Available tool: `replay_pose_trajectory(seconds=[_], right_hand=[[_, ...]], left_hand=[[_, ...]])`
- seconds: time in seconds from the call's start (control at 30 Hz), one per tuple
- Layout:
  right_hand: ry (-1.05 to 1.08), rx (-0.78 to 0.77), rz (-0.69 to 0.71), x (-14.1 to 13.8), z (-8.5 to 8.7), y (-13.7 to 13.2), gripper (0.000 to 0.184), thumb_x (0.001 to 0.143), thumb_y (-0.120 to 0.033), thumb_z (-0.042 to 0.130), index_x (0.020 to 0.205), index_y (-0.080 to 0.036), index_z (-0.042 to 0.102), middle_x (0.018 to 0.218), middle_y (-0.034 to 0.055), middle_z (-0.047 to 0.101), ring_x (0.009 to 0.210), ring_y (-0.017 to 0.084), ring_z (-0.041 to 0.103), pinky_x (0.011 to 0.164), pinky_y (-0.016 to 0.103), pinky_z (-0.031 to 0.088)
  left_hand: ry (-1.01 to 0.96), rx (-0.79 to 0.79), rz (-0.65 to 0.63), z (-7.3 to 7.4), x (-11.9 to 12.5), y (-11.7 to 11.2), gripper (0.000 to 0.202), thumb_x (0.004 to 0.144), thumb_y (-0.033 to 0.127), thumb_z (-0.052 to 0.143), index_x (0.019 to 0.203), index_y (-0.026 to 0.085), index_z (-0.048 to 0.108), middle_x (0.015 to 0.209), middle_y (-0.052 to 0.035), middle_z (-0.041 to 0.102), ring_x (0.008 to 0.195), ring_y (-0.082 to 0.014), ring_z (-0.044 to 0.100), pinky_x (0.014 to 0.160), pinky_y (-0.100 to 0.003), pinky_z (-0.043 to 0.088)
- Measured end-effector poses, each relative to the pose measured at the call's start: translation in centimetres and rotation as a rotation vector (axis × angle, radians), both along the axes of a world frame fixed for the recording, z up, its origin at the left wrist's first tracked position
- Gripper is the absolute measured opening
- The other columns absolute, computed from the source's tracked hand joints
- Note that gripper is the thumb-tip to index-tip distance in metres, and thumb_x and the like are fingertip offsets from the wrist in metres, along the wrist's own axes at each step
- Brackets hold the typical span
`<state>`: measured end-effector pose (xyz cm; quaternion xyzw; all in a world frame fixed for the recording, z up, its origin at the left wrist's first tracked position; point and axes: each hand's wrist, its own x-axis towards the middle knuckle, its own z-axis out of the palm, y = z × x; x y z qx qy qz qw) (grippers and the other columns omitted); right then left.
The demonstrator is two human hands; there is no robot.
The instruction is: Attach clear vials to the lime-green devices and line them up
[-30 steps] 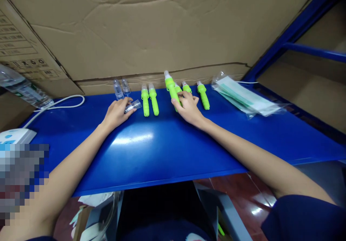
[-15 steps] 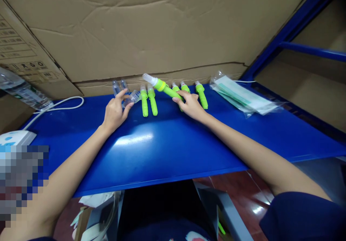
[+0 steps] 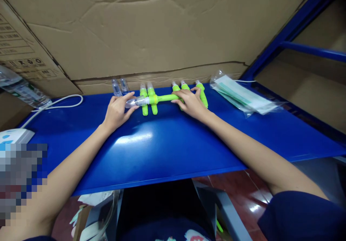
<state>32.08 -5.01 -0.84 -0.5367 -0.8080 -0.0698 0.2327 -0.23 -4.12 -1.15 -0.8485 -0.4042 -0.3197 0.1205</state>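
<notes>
My left hand (image 3: 116, 109) pinches a clear plastic cap (image 3: 133, 103) between thumb and fingers. My right hand (image 3: 192, 104) grips a bright green stick (image 3: 166, 97) near its tail, holding it level. The stick's white front end is at the cap's mouth, partly inside it. Behind this pair lie two capped green sticks, the left one (image 3: 145, 110) close beside the right one (image 3: 154, 109). Three more green sticks, one of them at the far right (image 3: 203, 97), lie around my right hand. Two loose clear caps (image 3: 116, 88) stand behind my left hand.
Cardboard (image 3: 162, 31) walls off the back of the blue table (image 3: 151, 161). A clear packet (image 3: 243, 96) with white and green contents lies at right. On the left are a water bottle (image 3: 27, 89), a white cable (image 3: 72, 106) and a white device (image 3: 17, 137). Blue frame bars (image 3: 313, 50) rise at right.
The green stick has swung down from a tilt to level, and its white tip has met the clear cap. The cap has turned to face it. Both hands stay nearly in place.
</notes>
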Motion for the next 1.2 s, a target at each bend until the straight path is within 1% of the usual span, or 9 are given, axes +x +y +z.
replay_pose_trajectory(seconds=[0.27, 0.4, 0.53, 0.63, 0.73, 0.83, 1.0, 1.1, 1.2], right_hand=[[-0.018, 0.059, 0.031, -0.4, -0.1, -0.5, 0.034, 0.102, -0.034, 0.045, 0.125, -0.018, 0.064, 0.121, 0.0135, 0.071, 0.110, 0.029, 0.063, 0.101, 0.045, 0.022], [-0.014, 0.054, 0.059, -0.9, 0.1, -1.0, 0.034, 0.103, -0.034, 0.043, 0.124, -0.018, 0.064, 0.117, 0.0130, 0.073, 0.107, 0.028, 0.063, 0.101, 0.045, 0.021], [-0.016, 0.083, 0.109, -1.2, -0.1, -1.2, 0.033, 0.104, -0.036, 0.043, 0.121, -0.019, 0.065, 0.113, 0.0113, 0.074, 0.105, 0.028, 0.065, 0.101, 0.046, 0.022], [0.014, 0.127, 0.149, -1.1, -0.6, -0.9, 0.033, 0.103, -0.039, 0.045, 0.123, -0.018, 0.062, 0.113, 0.0117, 0.074, 0.103, 0.029, 0.067, 0.100, 0.047, 0.027], [0.074, 0.171, 0.178, -0.9, -1.0, -0.6, 0.040, 0.101, -0.043, 0.046, 0.126, -0.014, 0.057, 0.113, 0.0165, 0.072, 0.101, 0.032, 0.067, 0.094, 0.047, 0.036], [0.107, 0.188, 0.211, -0.8, -0.9, -0.5, 0.039, 0.100, -0.048, 0.045, 0.117, -0.015, 0.058, 0.104, 0.0164, 0.070, 0.096, 0.034, 0.066, 0.088, 0.046, 0.043], [0.155, 0.135, 0.255, -0.9, -0.8, -0.6, 0.039, 0.101, -0.050, 0.041, 0.103, -0.018, 0.062, 0.094, 0.0120, 0.069, 0.086, 0.029, 0.065, 0.083, 0.044, 0.048], [0.267, 0.064, 0.272, -1.1, -1.0, -0.3, 0.041, 0.102, -0.050, 0.039, 0.099, -0.017, 0.064, 0.095, 0.0127, 0.068, 0.090, 0.028, 0.065, 0.084, 0.043, 0.051], [0.386, -0.032, 0.258, -1.0, -1.4, -0.1, 0.044, 0.100, -0.054, 0.042, 0.114, -0.016, 0.060, 0.102, 0.0144, 0.067, 0.091, 0.027, 0.065, 0.083, 0.042, 0.053]], left_hand=[[0.017, 0.016, -0.047, -0.1, 0.0, 0.0, 0.049, 0.099, 0.049, 0.052, 0.136, 0.016, 0.049, 0.121, -0.0126, 0.073, 0.110, -0.0278, 0.070, 0.093, -0.040, 0.046], [0.032, -0.008, -0.048, 0.0, 0.2, -0.2, 0.051, 0.098, 0.052, 0.051, 0.135, 0.016, 0.052, 0.121, -0.0137, 0.073, 0.110, -0.0285, 0.070, 0.093, -0.041, 0.046], [0.069, 0.034, -0.105, 0.0, 0.5, -0.4, 0.049, 0.099, 0.053, 0.050, 0.130, 0.016, 0.056, 0.120, -0.0138, 0.073, 0.108, -0.0275, 0.071, 0.089, -0.038, 0.047], [0.057, 0.074, -0.118, -0.1, 0.6, -0.4, 0.048, 0.099, 0.053, 0.050, 0.128, 0.015, 0.057, 0.118, -0.0145, 0.074, 0.106, -0.0275, 0.071, 0.086, -0.037, 0.047], [0.033, 0.088, -0.141, -0.1, 0.5, -0.3, 0.047, 0.099, 0.052, 0.052, 0.126, 0.015, 0.059, 0.116, -0.0146, 0.074, 0.105, -0.0269, 0.072, 0.085, -0.036, 0.048], [0.019, 0.089, -0.159, -0.1, 0.5, -0.3, 0.045, 0.098, 0.051, 0.054, 0.123, 0.015, 0.059, 0.114, -0.0140, 0.075, 0.103, -0.0263, 0.072, 0.085, -0.036, 0.048], [0.046, 0.159, -0.180, 0.1, 0.4, -0.3, 0.040, 0.099, 0.047, 0.055, 0.122, 0.015, 0.060, 0.112, -0.0127, 0.075, 0.100, -0.0247, 0.072, 0.082, -0.034, 0.046], [0.061, 0.216, -0.198, 0.1, 0.5, -0.3, 0.039, 0.099, 0.046, 0.055, 0.122, 0.015, 0.059, 0.112, -0.0116, 0.076, 0.099, -0.0237, 0.072, 0.079, -0.033, 0.045], [0.088, 0.222, -0.175, 0.1, 0.7, -0.3, 0.040, 0.099, 0.047, 0.054, 0.122, 0.015, 0.059, 0.112, -0.0109, 0.076, 0.099, -0.0237, 0.072, 0.078, -0.034, 0.043]])
